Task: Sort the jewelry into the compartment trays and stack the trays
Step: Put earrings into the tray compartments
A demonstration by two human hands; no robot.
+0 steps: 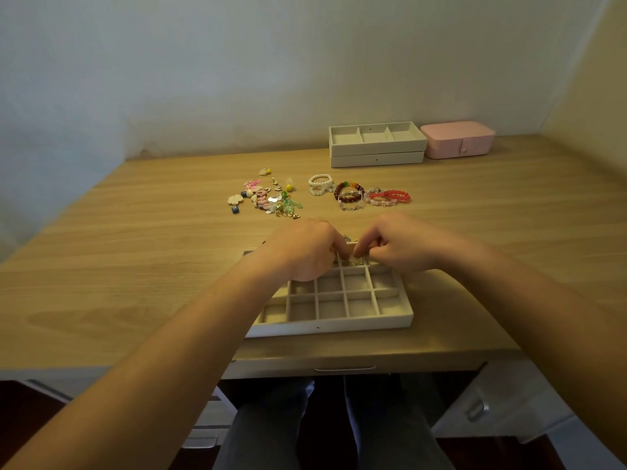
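A beige tray (334,322) with many small square compartments lies near the table's front edge. Both hands hover over its far row. My left hand (302,252) and my right hand (397,244) have curled fingers that meet over a small metallic piece (353,262), mostly hidden by the fingertips. A bit of chain (347,238) shows just behind the tray. Farther back lie a heap of small earrings and charms (268,196) and a cluster of beaded bracelets (359,193), white, dark red and bright red.
Two stacked beige trays (376,154) with wide compartments stand at the back of the wooden table (135,266), next to a closed pink jewelry box (458,139). A wall runs behind. A drawer handle (344,369) sits below the table's front edge.
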